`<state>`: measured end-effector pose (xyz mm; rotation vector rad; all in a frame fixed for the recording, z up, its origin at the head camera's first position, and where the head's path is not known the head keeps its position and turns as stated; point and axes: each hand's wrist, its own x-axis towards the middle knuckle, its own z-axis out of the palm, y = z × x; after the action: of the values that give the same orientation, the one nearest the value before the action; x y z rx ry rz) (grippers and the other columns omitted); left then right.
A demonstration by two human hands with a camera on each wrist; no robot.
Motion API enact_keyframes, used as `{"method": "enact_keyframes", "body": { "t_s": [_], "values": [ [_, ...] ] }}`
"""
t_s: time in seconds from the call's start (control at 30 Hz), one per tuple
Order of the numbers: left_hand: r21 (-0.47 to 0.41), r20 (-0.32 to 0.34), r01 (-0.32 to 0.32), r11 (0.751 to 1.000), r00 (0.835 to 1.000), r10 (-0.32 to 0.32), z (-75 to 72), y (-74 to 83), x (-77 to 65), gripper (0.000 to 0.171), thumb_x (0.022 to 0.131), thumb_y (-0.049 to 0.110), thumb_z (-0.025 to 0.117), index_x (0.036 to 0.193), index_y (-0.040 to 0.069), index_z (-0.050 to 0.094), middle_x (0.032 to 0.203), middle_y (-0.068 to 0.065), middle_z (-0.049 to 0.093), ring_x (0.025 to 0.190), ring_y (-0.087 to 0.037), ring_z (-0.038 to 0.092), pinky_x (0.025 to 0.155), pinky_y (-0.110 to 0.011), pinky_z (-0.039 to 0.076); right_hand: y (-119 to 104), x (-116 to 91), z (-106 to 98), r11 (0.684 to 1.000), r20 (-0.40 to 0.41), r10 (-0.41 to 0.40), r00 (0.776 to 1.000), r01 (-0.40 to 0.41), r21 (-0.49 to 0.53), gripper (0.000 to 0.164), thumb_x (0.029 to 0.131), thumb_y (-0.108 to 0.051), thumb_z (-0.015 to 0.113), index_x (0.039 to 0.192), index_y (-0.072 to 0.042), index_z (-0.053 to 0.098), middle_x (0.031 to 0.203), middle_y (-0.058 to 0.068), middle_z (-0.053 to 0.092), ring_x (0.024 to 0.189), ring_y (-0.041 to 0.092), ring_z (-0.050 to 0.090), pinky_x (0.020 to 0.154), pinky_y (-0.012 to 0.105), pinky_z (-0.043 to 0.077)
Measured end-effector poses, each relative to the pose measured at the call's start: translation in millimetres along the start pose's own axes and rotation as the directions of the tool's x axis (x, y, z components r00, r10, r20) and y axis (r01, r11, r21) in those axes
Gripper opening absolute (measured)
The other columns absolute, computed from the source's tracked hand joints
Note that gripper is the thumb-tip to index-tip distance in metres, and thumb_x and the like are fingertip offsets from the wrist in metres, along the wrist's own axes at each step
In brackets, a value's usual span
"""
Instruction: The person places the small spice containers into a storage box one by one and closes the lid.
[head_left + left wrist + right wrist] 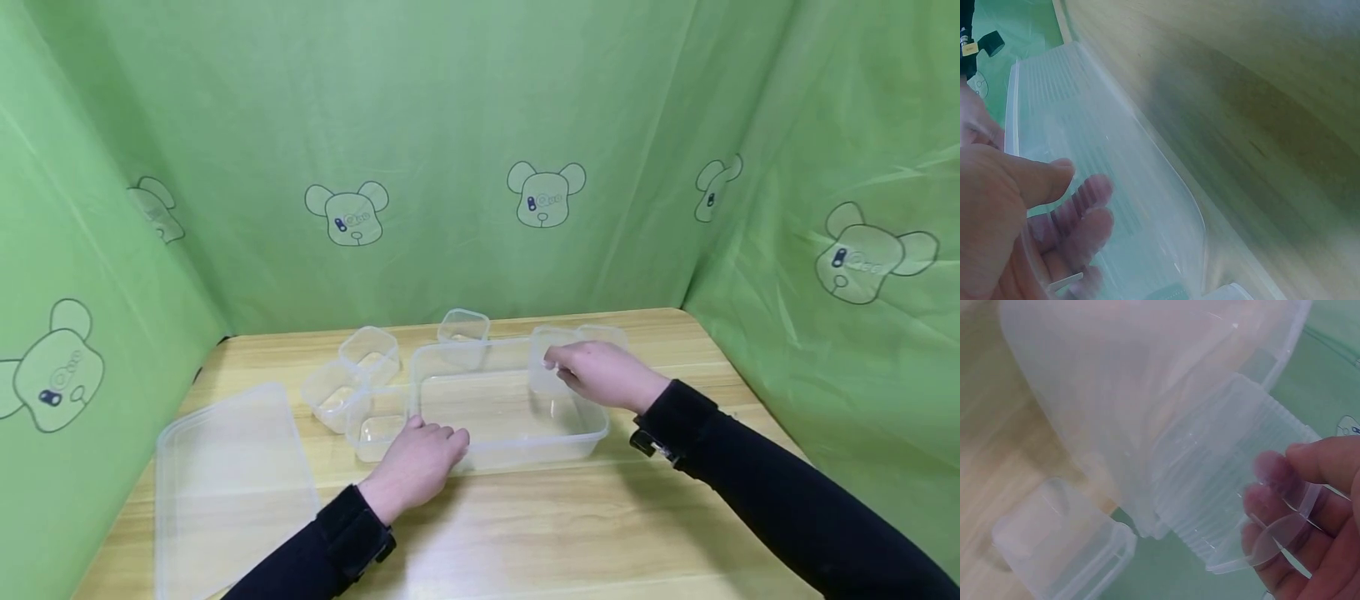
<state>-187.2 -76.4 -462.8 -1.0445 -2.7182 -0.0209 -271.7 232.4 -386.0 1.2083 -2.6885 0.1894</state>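
Left hand grips near wall of large tub, right hand pinches small cup at tub's far-right corner; best lower cup level.

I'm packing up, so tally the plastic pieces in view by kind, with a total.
Large clear rectangular plastic container: 1
Small clear rounded-square plastic containers: 6
Flat translucent plastic lid: 1
Total: 8

Long black sleeves are worn. Around each wrist a black band is fastened; at the right wrist a dark device with yellow label is mounted.
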Motion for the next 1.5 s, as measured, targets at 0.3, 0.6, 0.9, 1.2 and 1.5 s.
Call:
{"method": "enact_keyframes", "body": {
  "t_s": [0.3,0.6,0.9,1.2,1.5],
  "values": [
    [0.009,-0.008,-0.002,1.0,1.0,0.002,-0.4,-0.3,-0.4,0.016,0.101,0.027,0.059,0.089,0.018,0.053,0.071,0.007,0.056,0.065,-0.012,0.056,0.062,-0.026,0.024,1.3,-1.8,16.6,1.0,0.042,-0.01,0.999,0.01,-0.017,0.017,0.088,0.003,0.066,0.099,-0.009,0.064,0.088,0.002,0.072,0.081,0.02,0.07,0.071,0.038,0.057],
    [0.01,-0.019,-0.01,1.0,1.0,0.011,-1.4,-0.7,-1.1,0.017,0.101,0.027,0.059,0.089,0.018,0.053,0.071,0.007,0.056,0.065,-0.012,0.056,0.062,-0.026,0.024,0.4,-5.5,29.1,1.0,0.085,-0.015,0.996,0.016,-0.019,0.018,0.086,0.004,0.066,0.096,-0.011,0.064,0.09,0.003,0.073,0.081,0.02,0.07,0.071,0.037,0.057],
    [-0.008,-0.013,-0.005,1.0,1.0,0.005,-2.2,0.4,-0.6,0.015,0.1,0.026,0.06,0.089,0.018,0.054,0.071,0.007,0.056,0.065,-0.012,0.057,0.062,-0.026,0.024,-0.2,-9.8,39.5,0.999,0.114,-0.041,0.993,0.043,-0.015,0.023,0.082,0.007,0.068,0.087,-0.013,0.058,0.076,-0.004,0.063,0.066,0.012,0.058,0.062,0.033,0.054],
    [-0.003,-0.015,-0.005,1.0,1.0,0.004,-1.4,0.7,-0.7,0.015,0.101,0.026,0.059,0.089,0.018,0.054,0.071,0.006,0.057,0.066,-0.013,0.058,0.062,-0.026,0.024,0.6,-10.6,42.7,0.999,0.119,-0.043,0.992,0.044,0.0,0.024,0.082,0.007,0.069,0.086,-0.014,0.056,0.077,-0.006,0.062,0.066,0.011,0.057,0.061,0.033,0.054],
    [0.003,-0.013,-0.006,1.0,1.0,0.006,-0.3,0.5,0.1,0.015,0.1,0.026,0.06,0.089,0.018,0.054,0.072,0.007,0.057,0.067,-0.013,0.059,0.062,-0.026,0.025,0.1,-11.0,42.8,0.999,0.127,-0.039,0.991,0.04,-0.006,0.024,0.083,0.006,0.069,0.086,-0.013,0.056,0.077,-0.005,0.062,0.066,0.012,0.057,0.062,0.034,0.054]
  ]
}}
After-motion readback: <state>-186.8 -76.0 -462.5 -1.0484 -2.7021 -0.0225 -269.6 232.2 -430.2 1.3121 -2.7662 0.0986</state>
